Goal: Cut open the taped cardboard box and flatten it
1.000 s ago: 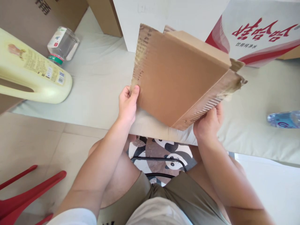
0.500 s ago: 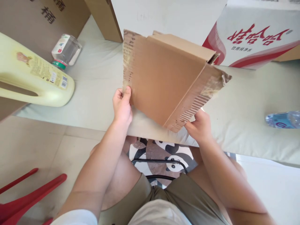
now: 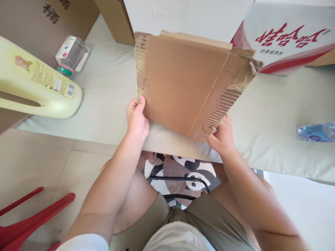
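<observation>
A brown piece of folded cardboard is held up in front of me, tilted, over the pale cloth-covered surface. Its left and right edges are torn, and bare corrugation shows along the lower right. My left hand is closed on its lower left edge, thumb on the near face. At the lower right corner my right hand grips the edge; most of its fingers are hidden behind the cardboard.
Left are a yellow jug and a clear bottle with a green cap. Behind stand a white box and a white-and-red carton. A water bottle lies right. Red stool legs show lower left.
The cardboard has tipped so its broad face turns more toward me, and the top fold shows less. Its right side has risen slightly. Both hands keep their hold.
</observation>
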The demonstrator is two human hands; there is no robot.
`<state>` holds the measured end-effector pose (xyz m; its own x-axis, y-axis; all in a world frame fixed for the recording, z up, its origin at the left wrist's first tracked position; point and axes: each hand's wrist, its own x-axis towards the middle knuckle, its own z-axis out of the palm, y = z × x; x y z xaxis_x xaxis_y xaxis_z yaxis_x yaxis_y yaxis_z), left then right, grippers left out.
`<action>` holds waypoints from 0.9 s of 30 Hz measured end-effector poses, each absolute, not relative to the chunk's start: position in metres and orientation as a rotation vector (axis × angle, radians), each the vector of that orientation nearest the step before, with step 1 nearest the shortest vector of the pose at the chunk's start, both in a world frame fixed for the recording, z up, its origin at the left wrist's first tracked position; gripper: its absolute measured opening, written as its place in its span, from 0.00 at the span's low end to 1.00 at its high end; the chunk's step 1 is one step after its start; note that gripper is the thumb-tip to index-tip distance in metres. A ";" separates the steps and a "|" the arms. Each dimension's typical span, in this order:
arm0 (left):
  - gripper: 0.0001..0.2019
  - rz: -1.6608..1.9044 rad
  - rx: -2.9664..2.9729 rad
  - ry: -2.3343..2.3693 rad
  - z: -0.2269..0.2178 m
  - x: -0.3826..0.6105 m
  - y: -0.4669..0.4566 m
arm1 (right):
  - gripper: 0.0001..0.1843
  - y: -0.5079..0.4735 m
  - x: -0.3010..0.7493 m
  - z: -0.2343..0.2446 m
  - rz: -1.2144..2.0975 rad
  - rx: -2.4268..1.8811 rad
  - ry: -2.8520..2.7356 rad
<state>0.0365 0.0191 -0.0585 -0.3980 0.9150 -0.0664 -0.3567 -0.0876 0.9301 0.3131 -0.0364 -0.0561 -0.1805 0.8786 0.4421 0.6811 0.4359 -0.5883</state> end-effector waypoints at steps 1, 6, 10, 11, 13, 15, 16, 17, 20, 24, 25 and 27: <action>0.26 1.651 0.688 1.173 -0.059 0.036 0.019 | 0.16 -0.035 0.314 -0.056 0.301 -1.273 -1.929; 0.22 1.575 0.582 1.081 -0.059 0.036 0.020 | 0.34 -0.033 0.314 -0.060 0.198 -1.095 -2.036; 0.23 1.566 0.590 1.082 -0.058 0.037 0.020 | 0.30 -0.035 0.312 -0.064 0.107 -1.165 -2.021; 0.22 1.559 0.604 1.077 -0.058 0.038 0.019 | 0.28 -0.035 0.312 -0.064 0.109 -1.179 -2.019; 0.22 1.535 0.614 1.052 -0.056 0.039 0.018 | 0.24 -0.037 0.311 -0.063 0.149 -1.170 -2.014; 0.22 1.511 0.621 1.024 -0.055 0.040 0.017 | 0.22 -0.038 0.311 -0.061 0.220 -1.134 -1.997; 0.21 1.508 0.629 1.018 -0.054 0.041 0.016 | 0.21 -0.039 0.311 -0.060 0.255 -1.124 -1.980; 0.21 1.510 0.642 1.019 -0.053 0.041 0.016 | 0.20 -0.039 0.311 -0.060 0.284 -1.124 -1.959; 0.22 1.520 0.684 1.041 -0.051 0.041 0.014 | 0.20 -0.040 0.310 -0.060 0.322 -1.170 -1.893; 0.25 1.529 0.751 1.046 -0.046 0.043 0.013 | 0.23 -0.040 0.309 -0.060 0.334 -1.232 -1.814; 0.25 1.534 0.765 1.047 -0.045 0.044 0.012 | 0.25 -0.040 0.309 -0.060 0.333 -1.249 -1.785; 0.25 1.540 0.783 1.044 -0.044 0.046 0.011 | 0.29 -0.039 0.308 -0.059 0.341 -1.269 -1.736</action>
<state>0.0458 0.0109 -0.0436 -0.2174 0.9751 -0.0427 -0.4002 -0.0492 0.9151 0.3084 -0.0394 -0.0590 -0.0364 0.8581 0.5122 0.6008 0.4283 -0.6750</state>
